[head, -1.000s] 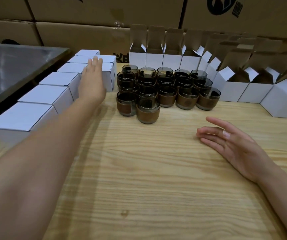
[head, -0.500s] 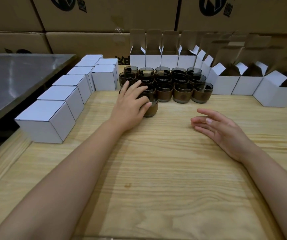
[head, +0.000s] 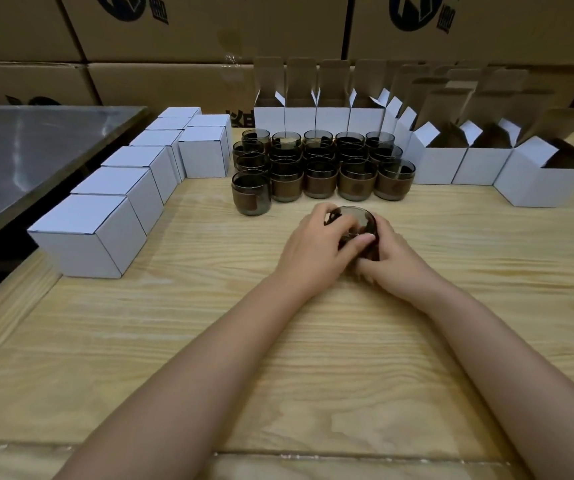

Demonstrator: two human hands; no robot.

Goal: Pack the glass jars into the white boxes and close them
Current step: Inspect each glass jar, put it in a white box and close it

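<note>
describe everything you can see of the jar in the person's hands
The held jar is a round one of dark smoky glass, tilted so a circular end faces the camera; mouth or base, I cannot tell. The left hand curls round its left side and the right hand round its right, hiding most of its wall. It is in front of the jar cluster, apart from it, low over the wooden table; whether it touches the wood is hidden.

There are eight closed white boxes point(head: 88, 233), about nine open white boxes point(head: 483, 166) and roughly twenty glass jars point(head: 320, 183).
</note>
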